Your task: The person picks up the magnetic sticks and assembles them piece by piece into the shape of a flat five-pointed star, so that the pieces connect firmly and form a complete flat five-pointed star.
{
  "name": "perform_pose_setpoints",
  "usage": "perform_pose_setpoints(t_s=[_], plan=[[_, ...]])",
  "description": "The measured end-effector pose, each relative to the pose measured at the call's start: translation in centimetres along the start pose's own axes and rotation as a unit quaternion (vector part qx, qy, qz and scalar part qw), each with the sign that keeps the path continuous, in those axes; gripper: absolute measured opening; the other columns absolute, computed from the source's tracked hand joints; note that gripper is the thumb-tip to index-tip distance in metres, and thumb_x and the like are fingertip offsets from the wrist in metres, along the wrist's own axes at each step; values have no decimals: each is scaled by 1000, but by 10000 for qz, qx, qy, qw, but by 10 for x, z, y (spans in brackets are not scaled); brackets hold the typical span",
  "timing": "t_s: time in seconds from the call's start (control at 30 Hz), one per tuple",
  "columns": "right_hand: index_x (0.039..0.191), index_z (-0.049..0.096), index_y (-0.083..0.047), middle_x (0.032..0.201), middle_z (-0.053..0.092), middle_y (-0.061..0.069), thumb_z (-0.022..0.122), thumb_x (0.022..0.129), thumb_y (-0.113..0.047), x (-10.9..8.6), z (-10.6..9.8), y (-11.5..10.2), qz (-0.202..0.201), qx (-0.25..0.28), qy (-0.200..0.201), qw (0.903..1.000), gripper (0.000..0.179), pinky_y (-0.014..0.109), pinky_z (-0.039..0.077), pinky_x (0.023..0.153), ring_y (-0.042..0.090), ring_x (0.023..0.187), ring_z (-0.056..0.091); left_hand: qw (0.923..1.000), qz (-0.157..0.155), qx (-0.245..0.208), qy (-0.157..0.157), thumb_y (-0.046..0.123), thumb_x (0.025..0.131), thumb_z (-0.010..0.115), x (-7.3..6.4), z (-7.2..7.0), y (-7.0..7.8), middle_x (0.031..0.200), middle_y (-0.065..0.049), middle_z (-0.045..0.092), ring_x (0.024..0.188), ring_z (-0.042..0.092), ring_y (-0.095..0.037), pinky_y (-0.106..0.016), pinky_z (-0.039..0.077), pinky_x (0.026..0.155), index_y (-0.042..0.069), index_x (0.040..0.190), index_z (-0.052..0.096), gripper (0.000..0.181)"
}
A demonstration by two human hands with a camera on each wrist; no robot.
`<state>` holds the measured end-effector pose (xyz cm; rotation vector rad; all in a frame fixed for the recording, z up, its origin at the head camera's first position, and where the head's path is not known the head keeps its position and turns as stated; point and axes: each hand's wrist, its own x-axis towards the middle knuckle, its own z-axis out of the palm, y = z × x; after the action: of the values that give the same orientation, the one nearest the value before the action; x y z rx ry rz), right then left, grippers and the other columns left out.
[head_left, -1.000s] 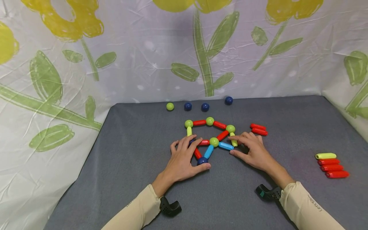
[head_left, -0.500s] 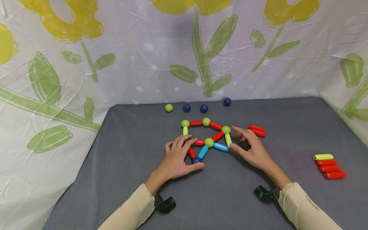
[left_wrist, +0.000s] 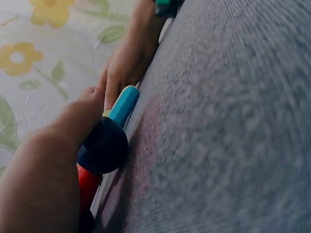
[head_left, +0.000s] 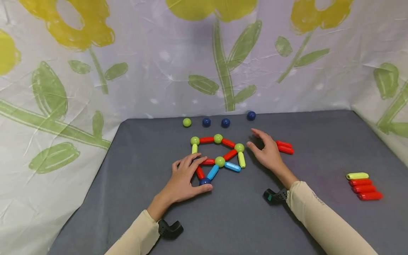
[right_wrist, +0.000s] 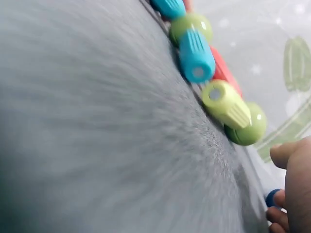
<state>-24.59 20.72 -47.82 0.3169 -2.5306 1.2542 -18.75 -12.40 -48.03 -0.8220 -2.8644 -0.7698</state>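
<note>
A flat frame of magnetic rods and balls lies on the table. Its front blue ball (head_left: 205, 181) sits by the thumb of my left hand (head_left: 182, 182), whose fingers reach over the frame's left corner and hold it. That corner is hidden under the fingers. A blue rod (head_left: 232, 166) and a yellow rod (head_left: 242, 160) point outward on the right, their free ends close but apart. The yellow rod joins a green ball (head_left: 239, 147). My right hand (head_left: 266, 150) hovers to the right of the frame, thumb and fingers spread, holding nothing.
Along the back edge stand a loose green ball (head_left: 187, 122) and several blue balls (head_left: 225, 123). Two red rods (head_left: 285, 149) lie just beyond my right hand. Farther right, a yellow rod (head_left: 357, 176) lies beside red rods (head_left: 366, 189). A flower-printed curtain hangs behind.
My right hand has left the yellow rod and moved toward the back. The yellow rod now slants beside the blue rod's end. My left hand and the frame have shifted left.
</note>
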Motion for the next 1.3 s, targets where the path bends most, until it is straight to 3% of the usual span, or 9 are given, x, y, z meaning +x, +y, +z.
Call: perform_pose_setpoints(t_s=[0.3, 0.5, 0.67, 0.87, 1.07, 1.3], plan=[[141, 55, 1, 136, 60, 28, 66, 96, -14, 43, 16, 12, 165, 162, 1044, 9943, 48, 56, 42, 107, 43, 124, 55, 10000, 54, -36, 49, 73, 83, 66, -2, -3, 1, 162, 1, 33, 150, 30, -22, -60, 17, 114, 30, 157, 39, 90], [139, 57, 4, 137, 61, 29, 67, 95, -9, 62, 19, 20, 238, 295, 1499, 9880, 46, 55, 43, 108, 44, 126, 56, 9999, 90, -28, 83, 75, 83, 64, -3, -3, 1, 162, 0, 33, 149, 31, -24, -60, 19, 113, 30, 156, 40, 90], [142, 57, -1, 141, 60, 25, 67, 98, -13, 77, 18, 24, 549, 93, 1395, 9887, 47, 56, 30, 116, 42, 132, 52, 9999, 109, 2, 75, 79, 83, 60, -3, -3, 1, 163, 1, 33, 150, 30, -24, -60, 19, 113, 30, 156, 39, 91], [148, 55, -15, 149, 53, 20, 69, 98, -25, 90, 16, 26, 862, -507, 935, 9906, 53, 61, 23, 102, 44, 129, 42, 9999, 98, 26, 79, 76, 82, 63, -3, -4, 1, 162, 0, 33, 150, 30, -24, -59, 19, 113, 30, 156, 40, 90], [150, 52, -18, 151, 49, 24, 67, 98, -28, 95, 11, 31, 906, -980, 608, 9892, 55, 63, 22, 98, 48, 126, 38, 10000, 79, 38, 29, 78, 83, 61, -2, -1, 2, 163, 1, 33, 150, 30, -24, -60, 20, 113, 31, 156, 39, 90], [141, 60, -14, 143, 57, 22, 70, 97, -25, 96, 13, 30, 716, -792, 591, 9925, 47, 61, 22, 97, 47, 125, 40, 10000, 56, 35, 61, 77, 82, 62, -2, -2, 0, 163, 1, 33, 150, 29, -23, -59, 19, 114, 32, 156, 39, 90]])
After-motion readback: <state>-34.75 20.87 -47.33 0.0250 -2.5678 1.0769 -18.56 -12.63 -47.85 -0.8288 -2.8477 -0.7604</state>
